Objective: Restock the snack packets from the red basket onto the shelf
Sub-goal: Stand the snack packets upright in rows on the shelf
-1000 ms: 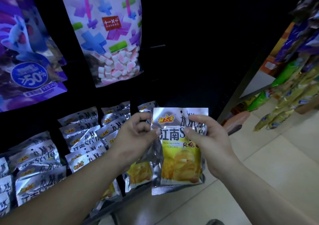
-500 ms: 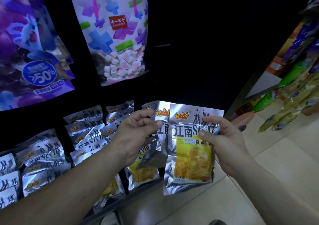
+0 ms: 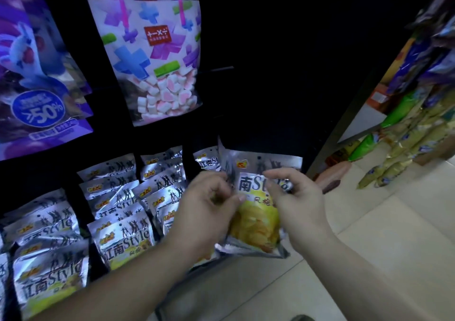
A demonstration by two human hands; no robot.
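Observation:
A silver snack packet (image 3: 253,220) with a yellow chip picture is held upright between both hands at the right end of the lower display row. My left hand (image 3: 209,205) pinches its left edge, where a second silver packet edge (image 3: 227,168) stands behind. My right hand (image 3: 293,197) grips its upper right side with curled fingers. Several matching silver packets (image 3: 123,237) hang in rows to the left. The red basket is out of view.
A marshmallow bag (image 3: 152,62) and purple bags (image 3: 37,87) hang on the dark rack above. Another shelf of green and yellow packets (image 3: 406,136) stands at the right across a pale tiled floor (image 3: 369,247).
The hands have drawn closer together on the packet. It sits squarer to the display than before, and the second packet has slipped behind it.

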